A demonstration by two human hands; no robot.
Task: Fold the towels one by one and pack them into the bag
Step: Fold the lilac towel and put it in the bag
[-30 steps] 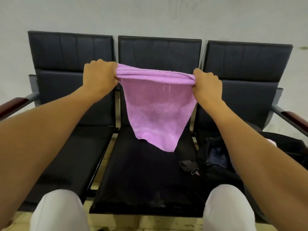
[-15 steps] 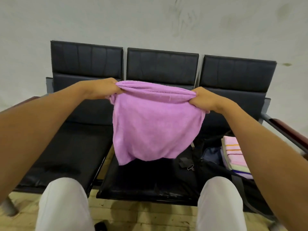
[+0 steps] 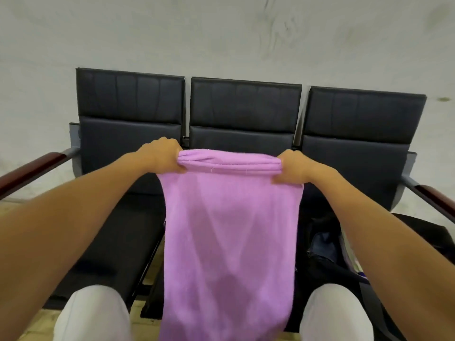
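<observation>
Between both hands [image 3: 162,156] [image 3: 290,168], purple towel [image 3: 229,237] gripped (top edge), hanging down

A waiting area, like a station or clinic lobby: a row of three joined black padded seats [image 3: 246,124] with wood-topped metal armrests [image 3: 37,168] spans the middle of the frame, against a bare pale wall [image 3: 221,33] filling the top

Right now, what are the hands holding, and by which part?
Both grip the purple terry towel by its bunched top edge: left hand at the left end, right hand at the right end.
</observation>
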